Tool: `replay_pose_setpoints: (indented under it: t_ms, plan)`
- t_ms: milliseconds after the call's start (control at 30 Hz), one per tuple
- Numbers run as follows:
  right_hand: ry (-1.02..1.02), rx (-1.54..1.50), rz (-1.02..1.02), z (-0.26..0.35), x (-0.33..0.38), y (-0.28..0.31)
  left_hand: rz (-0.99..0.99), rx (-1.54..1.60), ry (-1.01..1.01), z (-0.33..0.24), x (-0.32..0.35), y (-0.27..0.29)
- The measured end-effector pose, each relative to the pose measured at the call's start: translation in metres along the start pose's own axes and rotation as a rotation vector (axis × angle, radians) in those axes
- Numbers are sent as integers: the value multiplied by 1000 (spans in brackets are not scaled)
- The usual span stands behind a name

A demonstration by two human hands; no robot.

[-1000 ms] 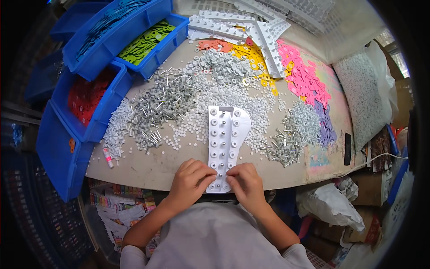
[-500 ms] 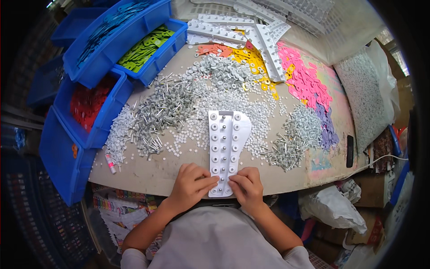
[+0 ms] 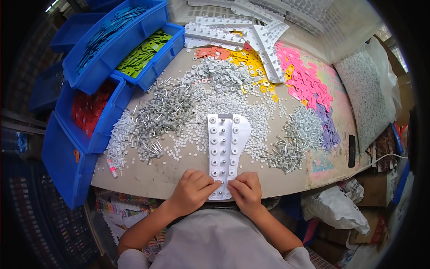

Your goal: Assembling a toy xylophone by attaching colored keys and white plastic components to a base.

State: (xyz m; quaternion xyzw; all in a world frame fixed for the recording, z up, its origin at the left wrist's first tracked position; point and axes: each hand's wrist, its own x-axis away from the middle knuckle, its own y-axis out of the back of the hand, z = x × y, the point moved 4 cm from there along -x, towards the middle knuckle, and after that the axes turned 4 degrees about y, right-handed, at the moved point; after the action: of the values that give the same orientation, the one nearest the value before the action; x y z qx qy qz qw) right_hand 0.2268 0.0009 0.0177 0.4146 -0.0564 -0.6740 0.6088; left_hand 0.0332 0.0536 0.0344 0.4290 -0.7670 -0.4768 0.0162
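My left hand (image 3: 191, 192) and my right hand (image 3: 247, 193) face each other across the near end of a long white plastic strip (image 3: 228, 156), thumbs and fingers curled in, with a narrow gap between the 2 sets of fingertips. On each hand thumb and forefinger come close together over the strip's outer rows, but I cannot tell whether either pinches a small part or only presses there. The strip lies at the near edge of the table (image 3: 141, 178), straight in front of me, its lobed side to my right; 2 rows of white washers flank a line of metal pins down its middle channel. Just beyond it spread small white discs (image 3: 233, 104), with a heap of metal rivets (image 3: 172, 107) to the left and another rivet pile (image 3: 286, 154) to the right. Farther back lie yellow pieces (image 3: 251, 61), pink pieces (image 3: 309, 83) and purple pieces (image 3: 329, 130), under or near more white strips (image 3: 265, 51). On my left, blue bins (image 3: 101, 119) hold red, green and blue pieces; a small pink-and-white tube (image 3: 112, 168) lies near them.
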Motion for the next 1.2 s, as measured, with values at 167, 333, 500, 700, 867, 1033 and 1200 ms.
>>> replay_pose_setpoints:
  t_ms: [167, 333, 500, 700, 867, 1033, 1200]
  plan:
    - [-25, -30, 16, -1, -4, 2, 144, 160, 90, 7, -19, 7]
    - [9, -72, -31, 0, -4, 7, 190, 345, 156, 26, -35, 18]
    - [13, -47, -237, -7, -22, 32, 50, -63, 205, 74, -96, 48]
    - [-155, 145, -69, -37, -72, 46, -213, -140, 307, 155, -153, 59]
    - [-102, 204, 62, -45, -117, 51, -150, -302, 315, 213, -178, 47]
    - [-72, 326, 34, -101, -171, 46, -47, -316, 350, 212, -190, 36]
    - [-101, 357, 110, -150, -214, 19, -45, -329, 349, 213, -185, 39]
